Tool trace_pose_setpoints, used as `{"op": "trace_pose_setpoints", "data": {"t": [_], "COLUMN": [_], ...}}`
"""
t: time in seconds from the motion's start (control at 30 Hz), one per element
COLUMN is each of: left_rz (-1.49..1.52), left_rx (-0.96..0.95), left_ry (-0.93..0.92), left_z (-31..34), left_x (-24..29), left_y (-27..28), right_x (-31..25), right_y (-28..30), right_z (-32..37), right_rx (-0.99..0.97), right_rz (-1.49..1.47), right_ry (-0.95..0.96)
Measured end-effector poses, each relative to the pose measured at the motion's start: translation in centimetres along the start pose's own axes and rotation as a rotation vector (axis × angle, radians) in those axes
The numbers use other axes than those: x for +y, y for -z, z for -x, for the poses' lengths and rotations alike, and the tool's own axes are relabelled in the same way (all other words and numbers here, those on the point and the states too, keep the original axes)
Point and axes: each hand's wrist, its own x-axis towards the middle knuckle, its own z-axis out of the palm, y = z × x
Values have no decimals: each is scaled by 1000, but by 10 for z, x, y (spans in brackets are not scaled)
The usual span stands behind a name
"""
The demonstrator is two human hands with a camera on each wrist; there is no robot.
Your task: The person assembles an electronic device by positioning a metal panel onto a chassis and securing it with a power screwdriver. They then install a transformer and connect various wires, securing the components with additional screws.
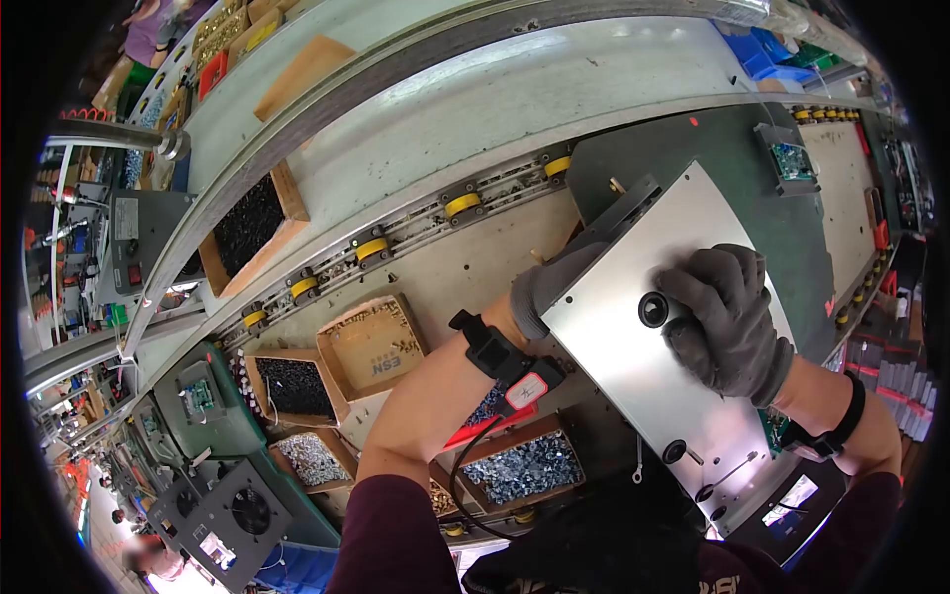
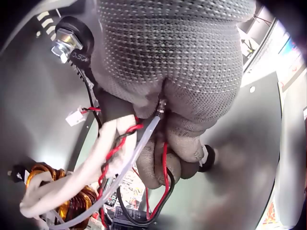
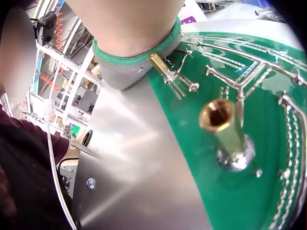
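Note:
A silver sheet-metal case (image 1: 623, 386) stands tilted before me, its plain face up. My gloved right hand (image 1: 727, 322) lies over this face, fingers curled, with index finger and thumb at a round black fitting (image 1: 653, 309). My left hand (image 1: 556, 289), also gloved, reaches behind the case and is mostly hidden in the head view. Inside, the left wrist view shows its fingers (image 2: 165, 160) curled around thin red and black wires (image 2: 165, 194), near a black part (image 2: 207, 159) on the panel. A clear tube (image 2: 141, 148) with a metal terminal runs up against the glove.
A green circuit board (image 3: 187, 124) with brass standoffs (image 3: 223, 124) sits by the case's edge. Copper coils (image 2: 79, 203) and white leads (image 2: 72, 189) crowd the interior. Boxes of screws (image 1: 524, 465) and small parts (image 1: 292, 386) stand left, near a roller track (image 1: 371, 247).

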Motion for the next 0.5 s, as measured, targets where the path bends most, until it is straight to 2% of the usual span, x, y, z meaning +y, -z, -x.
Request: {"op": "trace_pose_setpoints", "data": {"t": [0.03,0.17,0.23,0.27,0.33,0.37,0.47,0.5], "left_rz": [247,24,137,143,-574,-571,-822,-792], "left_rx": [-19,-124,-14,-19,204,202,333,370], "left_ry": [88,15,106,103,-175,-175,-170,-187], "left_z": [-2,-7,2,6,19,21,23,22], "left_x": [1,-6,2,-3,-18,-22,-35,-36], "left_y": [1,17,1,-1,-6,-8,-12,-12], "right_x": [0,1,3,4,5,5,3,4], "right_y": [0,3,2,1,2,3,3,2], "right_z": [0,1,0,0,0,0,-1,-1], "right_rx": [-3,-14,-18,-18,-25,-24,-12,-12], "right_rz": [-6,19,17,10,-2,-13,-3,-3], "right_ry": [-2,-4,-5,-1,-7,-9,-5,-6]}}
